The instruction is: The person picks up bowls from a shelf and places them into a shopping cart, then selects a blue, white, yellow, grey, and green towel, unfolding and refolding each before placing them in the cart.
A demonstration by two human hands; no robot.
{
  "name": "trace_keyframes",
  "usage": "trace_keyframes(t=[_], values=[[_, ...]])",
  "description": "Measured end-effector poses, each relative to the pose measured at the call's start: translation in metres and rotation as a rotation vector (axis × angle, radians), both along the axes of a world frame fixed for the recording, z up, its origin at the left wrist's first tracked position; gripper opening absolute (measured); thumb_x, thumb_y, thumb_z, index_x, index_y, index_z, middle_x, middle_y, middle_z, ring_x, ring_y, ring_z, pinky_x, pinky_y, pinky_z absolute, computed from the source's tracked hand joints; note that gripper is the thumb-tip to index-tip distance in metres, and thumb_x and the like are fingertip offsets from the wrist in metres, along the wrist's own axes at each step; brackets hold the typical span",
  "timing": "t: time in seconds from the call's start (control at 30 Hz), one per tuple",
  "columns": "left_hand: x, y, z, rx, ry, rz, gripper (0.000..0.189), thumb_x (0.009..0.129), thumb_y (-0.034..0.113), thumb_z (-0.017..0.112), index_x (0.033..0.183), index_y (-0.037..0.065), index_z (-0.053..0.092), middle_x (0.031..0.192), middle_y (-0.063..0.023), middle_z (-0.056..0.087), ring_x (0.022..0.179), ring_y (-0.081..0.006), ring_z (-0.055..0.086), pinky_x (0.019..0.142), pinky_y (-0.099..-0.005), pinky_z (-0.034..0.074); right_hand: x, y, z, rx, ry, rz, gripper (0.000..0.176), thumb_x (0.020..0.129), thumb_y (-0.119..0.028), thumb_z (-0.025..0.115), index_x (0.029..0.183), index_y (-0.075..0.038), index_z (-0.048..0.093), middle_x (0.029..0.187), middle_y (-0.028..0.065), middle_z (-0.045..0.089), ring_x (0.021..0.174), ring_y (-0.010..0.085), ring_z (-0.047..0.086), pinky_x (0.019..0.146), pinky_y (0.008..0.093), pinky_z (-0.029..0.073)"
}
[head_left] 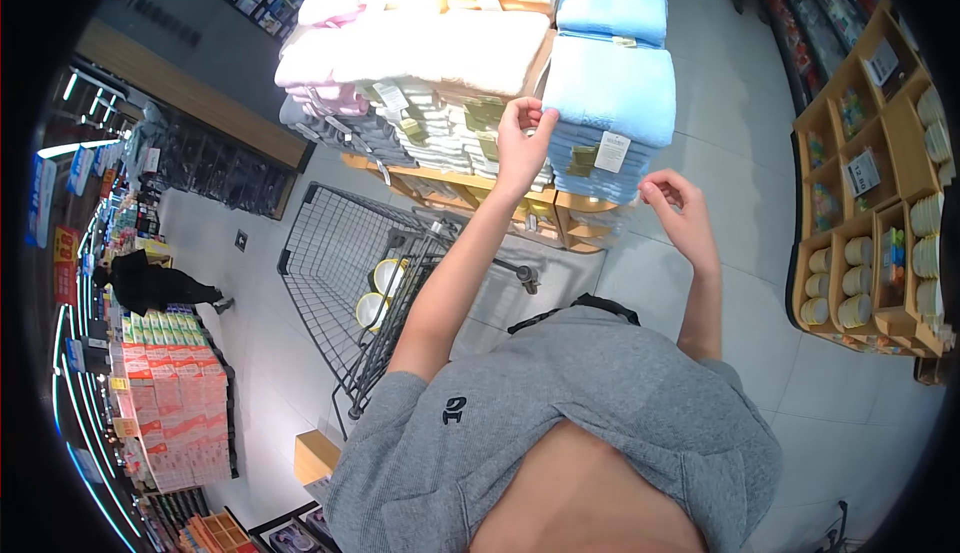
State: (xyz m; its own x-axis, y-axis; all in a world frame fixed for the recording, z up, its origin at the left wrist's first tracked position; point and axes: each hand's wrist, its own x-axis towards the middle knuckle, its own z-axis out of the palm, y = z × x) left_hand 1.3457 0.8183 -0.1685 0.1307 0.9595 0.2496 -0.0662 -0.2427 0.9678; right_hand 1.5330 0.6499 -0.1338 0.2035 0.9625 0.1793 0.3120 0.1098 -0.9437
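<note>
A stack of folded light blue towels (610, 88) stands on a wooden display, with a white tag (612, 151) hanging at its front. My left hand (524, 143) is at the left edge of the top towel, thumb and fingertips curled together in a pinch. Whether towel fabric lies between them cannot be made out. Beside the lower right corner of the stack is my right hand (680, 215), its fingers bent in toward the thumb. Anything held there is too small to see. White towels (465, 48) lie stacked left of the blue ones.
A wire shopping cart (330, 273) holding yellow-rimmed white bowls (372, 310) stands at my left. Wooden shelves (870, 223) with bowls and price tags are at right. A person in black (150, 283) is beside stacked boxes (175, 403) at far left.
</note>
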Motion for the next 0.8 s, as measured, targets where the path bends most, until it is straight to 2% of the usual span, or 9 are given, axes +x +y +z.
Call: trace_keyframes(t=[0.13,0.23,0.33,0.4,0.6,0.7,0.8], values=[[0.001,0.000,0.003,-0.038,-0.015,-0.041,0.023,0.084,0.020,0.071,0.095,0.003,0.059,0.097,-0.0054,0.053,0.088,-0.0124,0.055,0.077,-0.0261,0.046,-0.014,0.020,0.011,0.015,-0.014,0.055,0.021,0.090,-0.014,0.062,0.107,-0.002,0.058,0.098,0.0044,0.060,0.091,0.0104,0.058,0.079,0.0277,0.048],[0.000,-0.007,0.009,0.001,0.052,-0.045,0.023,0.085,0.021,0.070,0.095,0.003,0.060,0.100,-0.0061,0.053,0.088,-0.0134,0.056,0.074,-0.0262,0.047,-0.032,0.047,0.003,0.185,0.001,-0.055,0.033,0.087,-0.013,0.067,0.116,-0.004,0.053,0.098,0.0041,0.056,0.092,0.0114,0.056,0.079,0.0282,0.048],[-0.001,-0.009,0.012,0.061,0.044,-0.061,0.022,0.085,0.021,0.070,0.095,0.003,0.060,0.102,-0.0063,0.053,0.088,-0.0137,0.057,0.070,-0.0264,0.047,-0.035,0.077,-0.018,0.223,-0.023,-0.147,0.039,0.084,-0.012,0.070,0.117,-0.005,0.052,0.093,0.0027,0.053,0.087,0.0118,0.056,0.078,0.0268,0.048],[-0.002,-0.011,0.015,0.119,0.038,-0.073,0.022,0.085,0.021,0.070,0.095,0.003,0.060,0.104,-0.0063,0.053,0.087,-0.0134,0.057,0.067,-0.0266,0.048,-0.034,0.088,-0.025,0.262,-0.001,-0.131,0.037,0.082,-0.014,0.072,0.113,-0.006,0.054,0.092,0.0032,0.053,0.084,0.0122,0.054,0.076,0.0265,0.047],[-0.004,0.002,0.020,0.098,0.204,-0.100,0.022,0.084,0.016,0.069,0.100,0.003,0.061,0.105,-0.0074,0.053,0.085,-0.0134,0.059,0.065,-0.0264,0.050,-0.030,0.101,-0.025,0.285,-0.078,-0.133,0.035,0.079,-0.014,0.074,0.108,-0.007,0.057,0.083,0.0011,0.052,0.076,0.0107,0.050,0.070,0.0243,0.044],[-0.002,0.006,0.017,0.061,0.160,-0.078,0.024,0.084,0.015,0.069,0.102,0.002,0.061,0.106,-0.0091,0.053,0.083,-0.0146,0.060,0.065,-0.0267,0.050,-0.032,0.104,-0.027,0.292,-0.080,-0.143,0.034,0.079,-0.014,0.074,0.107,-0.007,0.057,0.080,-0.0001,0.051,0.074,0.0099,0.050,0.068,0.0237,0.043],[0.001,-0.003,0.024,0.214,0.113,-0.051,0.023,0.084,0.013,0.068,0.102,0.002,0.060,0.106,-0.0100,0.052,0.089,-0.0164,0.058,0.072,-0.0285,0.050,-0.034,0.105,-0.027,0.319,-0.045,-0.147,0.036,0.078,-0.014,0.075,0.107,-0.006,0.055,0.083,0.0005,0.052,0.077,0.0102,0.050,0.070,0.0241,0.043]])
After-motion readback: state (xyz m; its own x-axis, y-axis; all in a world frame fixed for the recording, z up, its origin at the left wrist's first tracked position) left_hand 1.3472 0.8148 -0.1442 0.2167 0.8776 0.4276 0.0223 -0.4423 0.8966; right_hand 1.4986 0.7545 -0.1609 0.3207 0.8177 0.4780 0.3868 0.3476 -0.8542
